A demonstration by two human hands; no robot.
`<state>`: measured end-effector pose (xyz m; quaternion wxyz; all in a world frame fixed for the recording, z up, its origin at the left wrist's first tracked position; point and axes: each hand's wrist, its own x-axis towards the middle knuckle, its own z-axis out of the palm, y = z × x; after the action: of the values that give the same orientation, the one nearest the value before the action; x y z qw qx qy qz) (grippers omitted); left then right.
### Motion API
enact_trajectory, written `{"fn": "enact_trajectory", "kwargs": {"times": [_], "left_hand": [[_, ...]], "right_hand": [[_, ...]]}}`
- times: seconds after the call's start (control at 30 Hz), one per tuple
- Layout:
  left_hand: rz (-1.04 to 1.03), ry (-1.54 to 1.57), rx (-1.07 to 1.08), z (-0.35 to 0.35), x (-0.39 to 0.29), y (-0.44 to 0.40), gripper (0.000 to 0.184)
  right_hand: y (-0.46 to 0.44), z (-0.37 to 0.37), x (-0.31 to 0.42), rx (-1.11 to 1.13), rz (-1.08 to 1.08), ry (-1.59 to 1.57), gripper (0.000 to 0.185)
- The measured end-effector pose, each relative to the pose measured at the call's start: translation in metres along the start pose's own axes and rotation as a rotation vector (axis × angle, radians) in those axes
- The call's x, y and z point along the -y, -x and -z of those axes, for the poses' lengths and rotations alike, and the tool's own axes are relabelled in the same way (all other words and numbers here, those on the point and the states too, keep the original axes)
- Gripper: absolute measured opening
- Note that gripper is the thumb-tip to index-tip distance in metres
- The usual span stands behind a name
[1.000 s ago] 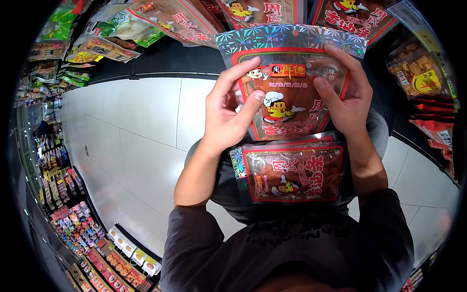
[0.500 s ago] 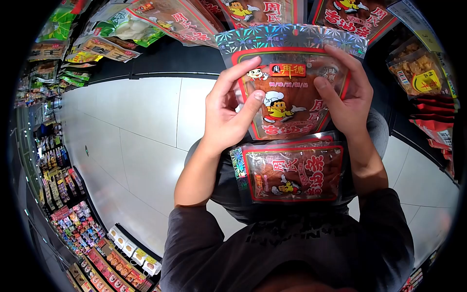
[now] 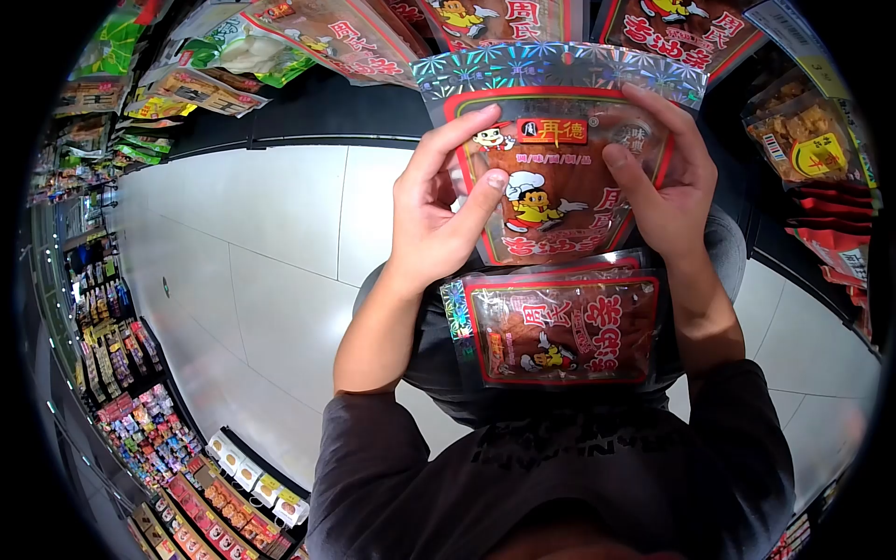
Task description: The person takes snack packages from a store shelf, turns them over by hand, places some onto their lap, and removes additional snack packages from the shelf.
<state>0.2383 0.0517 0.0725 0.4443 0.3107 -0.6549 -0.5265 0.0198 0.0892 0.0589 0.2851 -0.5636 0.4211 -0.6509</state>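
Food shop: pkgd snacks (image 3: pixel 805 154) at R, price tag (image 3: pixel 814 58) above, stocked shelves (image 3: pixel 184 411) L, tiled flr (image 3: pixel 280 252).

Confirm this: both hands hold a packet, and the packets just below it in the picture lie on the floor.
Wrong on the floor: the head view shows the lower packets lying on the person's lap. The left hand and right hand do hold a packet.
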Motion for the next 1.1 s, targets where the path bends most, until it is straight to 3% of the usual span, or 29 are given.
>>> {"fn": "enact_trajectory", "kwargs": {"times": [1.1], "left_hand": [[-0.019,0.025,-0.006,-0.0023,0.0014,-0.0013,0.046]], "right_hand": [[0.0003,0.0024,-0.0019,0.005,-0.011,0.039,0.043]]}}
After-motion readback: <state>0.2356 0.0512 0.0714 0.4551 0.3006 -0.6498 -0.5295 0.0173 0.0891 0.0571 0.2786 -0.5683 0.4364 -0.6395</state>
